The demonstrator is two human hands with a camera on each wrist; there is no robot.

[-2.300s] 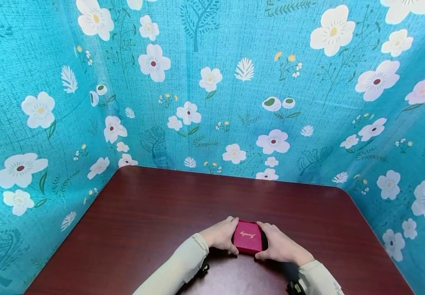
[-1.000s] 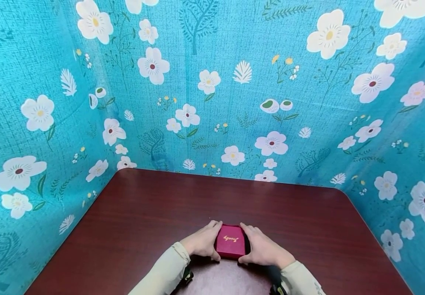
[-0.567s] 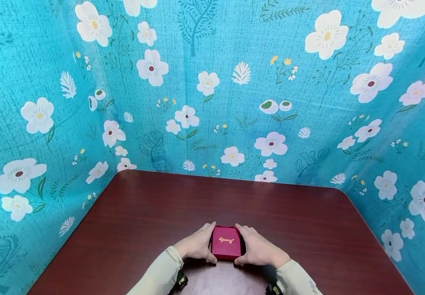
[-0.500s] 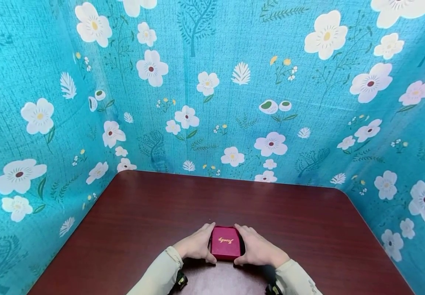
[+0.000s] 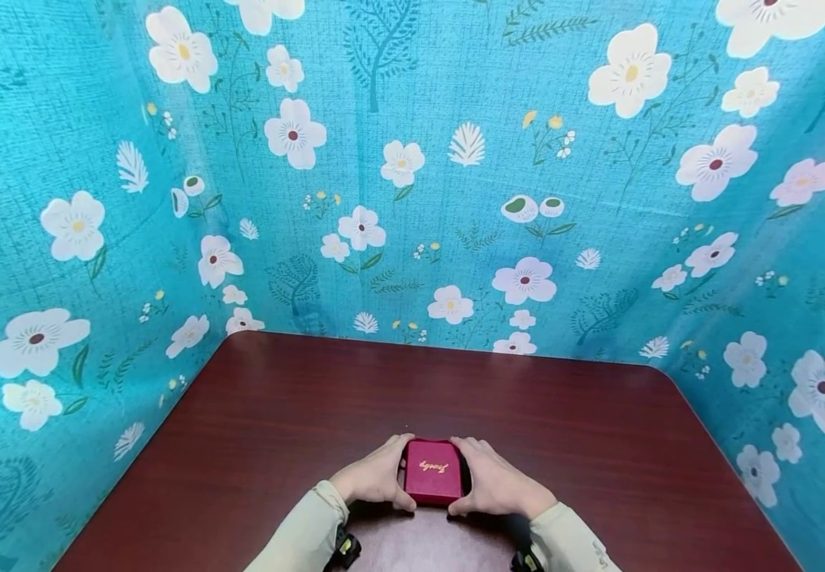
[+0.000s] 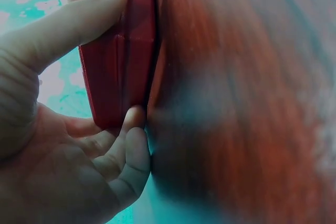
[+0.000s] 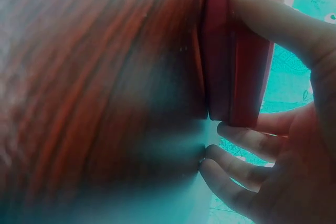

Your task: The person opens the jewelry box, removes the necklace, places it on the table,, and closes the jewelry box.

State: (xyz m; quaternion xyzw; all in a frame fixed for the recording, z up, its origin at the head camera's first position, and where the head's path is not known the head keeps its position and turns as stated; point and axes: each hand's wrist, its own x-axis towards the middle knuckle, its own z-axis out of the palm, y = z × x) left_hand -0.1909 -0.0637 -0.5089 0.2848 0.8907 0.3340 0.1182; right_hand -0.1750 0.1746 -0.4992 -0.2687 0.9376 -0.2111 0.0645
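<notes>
A small dark red jewelry box (image 5: 433, 470), its lid down with gold lettering on top, sits on the table between both hands in the head view. My left hand (image 5: 375, 474) grips its left side, thumb at the near edge and fingers toward the far corner. The right hand (image 5: 496, 478) holds the opposite side in the same way. In the left wrist view the thumb presses the front face of the box (image 6: 121, 72), and fingertips reach its side close to the tabletop. The right wrist view has the right thumb (image 7: 262, 11) on that front face too.
A dark reddish-brown wooden table (image 5: 298, 405) with rounded far corners spreads around the box. Behind it and along both sides hangs a turquoise curtain (image 5: 412, 238) printed with white flowers. Black wrist devices (image 5: 344, 548) sit under the pale sleeves (image 5: 305, 528).
Over the past two seconds both hands and the jewelry box have shifted left and slightly nearer in the head view. In the last half second they have moved only slightly left, with the grip unchanged.
</notes>
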